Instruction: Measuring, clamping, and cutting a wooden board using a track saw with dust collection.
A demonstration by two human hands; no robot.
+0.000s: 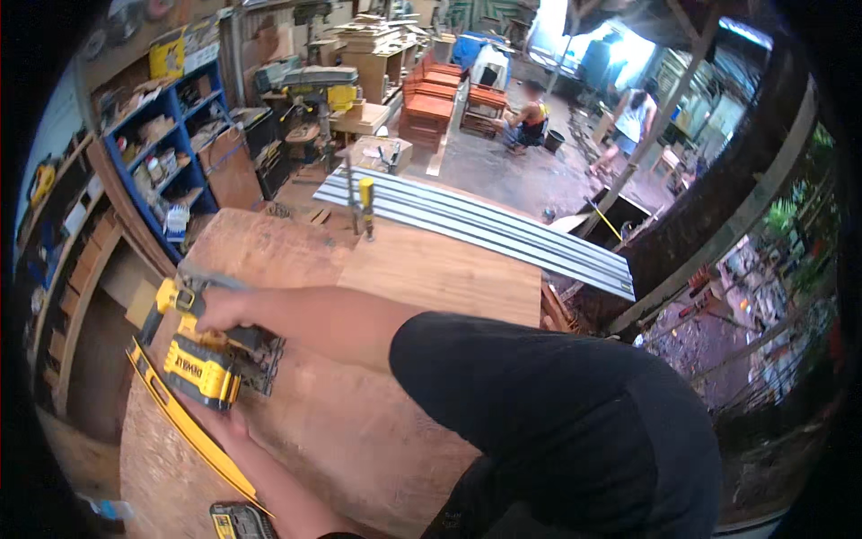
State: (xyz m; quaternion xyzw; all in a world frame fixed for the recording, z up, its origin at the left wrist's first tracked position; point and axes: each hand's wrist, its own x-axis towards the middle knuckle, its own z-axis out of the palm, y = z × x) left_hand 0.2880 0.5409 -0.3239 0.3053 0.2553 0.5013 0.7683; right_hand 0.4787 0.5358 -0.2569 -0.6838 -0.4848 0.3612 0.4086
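My right hand reaches across the bench and grips a yellow-and-black cordless saw on the left part of the worn plywood worktop. Just below the saw's battery end is my left hand, its fingers mostly hidden by the tool. A long yellow level lies beside the saw, along my left forearm. A loose battery sits at the bottom edge. Farther forward, a light plywood board carries a long silver guide rail, with a yellow-handled clamp near its left part.
Blue shelving and wooden racks stand at the left. A drill press, stacked timber and orange furniture fill the back. Two other people, one crouching and one upright, are beyond the bench. A wooden post rises at the right.
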